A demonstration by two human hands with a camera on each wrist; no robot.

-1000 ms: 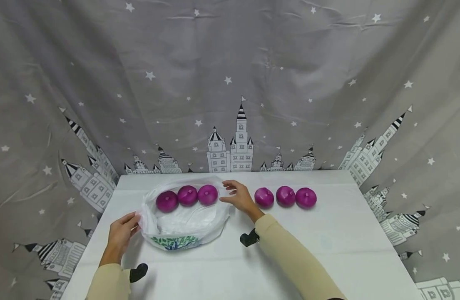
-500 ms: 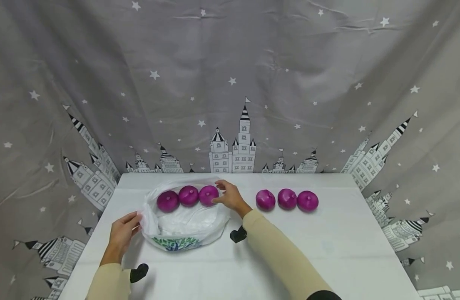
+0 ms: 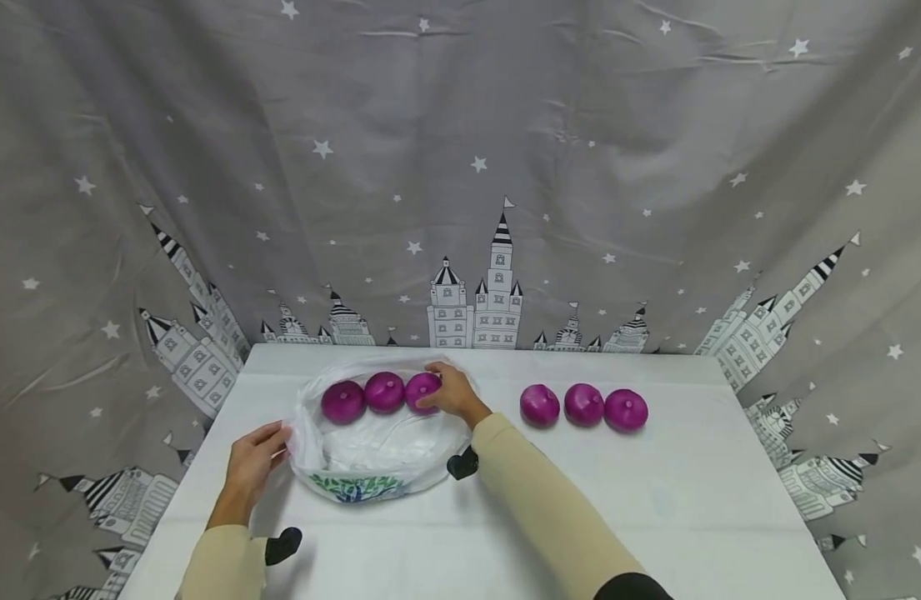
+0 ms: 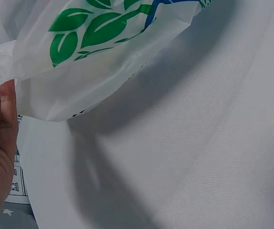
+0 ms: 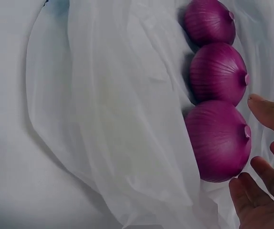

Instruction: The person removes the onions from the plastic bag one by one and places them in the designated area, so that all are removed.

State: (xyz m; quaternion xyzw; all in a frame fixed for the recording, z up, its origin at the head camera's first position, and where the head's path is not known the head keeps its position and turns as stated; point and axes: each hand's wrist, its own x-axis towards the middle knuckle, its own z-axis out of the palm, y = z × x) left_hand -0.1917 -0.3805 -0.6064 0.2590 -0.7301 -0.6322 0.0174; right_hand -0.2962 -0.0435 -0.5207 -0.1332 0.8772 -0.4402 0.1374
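Observation:
A white plastic bag (image 3: 377, 450) with a green and blue leaf print lies with its mouth spread wide. Inside it sit a left red onion (image 3: 343, 402), a middle red onion (image 3: 385, 392) and a right red onion (image 3: 421, 390) in a row. My left hand (image 3: 253, 467) pinches the bag's left rim, also seen in the left wrist view. At the bag's right side, my right hand (image 3: 456, 393) reaches around the right onion. In the right wrist view its fingers (image 5: 266, 176) are spread beside that onion, not closed on it.
To the right of the bag, three more red onions (image 3: 583, 405) stand in a row on the white table (image 3: 700, 500). Behind the table hangs a grey curtain (image 3: 625, 125) printed with castles and stars.
My right hand has moved left from the bag's right rim to the right onion inside. The left hand keeps holding the rim. The head view has shifted slightly.

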